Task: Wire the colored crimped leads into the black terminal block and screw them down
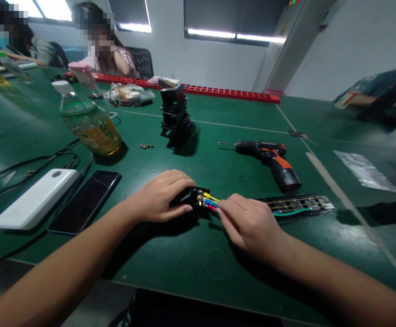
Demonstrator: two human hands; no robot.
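Observation:
My left hand (163, 195) is closed round a black terminal piece (203, 191) with brass screws, thumb at the near side and fingers over the far side. Yellow, blue and red wire ends (211, 201) meet its screws. My right hand (250, 222) pinches these coloured wires close to the terminals; its fingertips partly cover them. To the right, beyond the right hand, a long open black strip housing (300, 204) lies on the table, with brass rails and a green wire along it. The right hand hides where it meets the terminal piece.
A cordless drill (269, 156) lies beyond my right hand. Stacked black parts (173, 111) and small brass screws (146, 146) are farther back. At left are a drink bottle (90, 122), a phone (85, 202), a white power bank (36, 197) and cables. Other people sit around the table.

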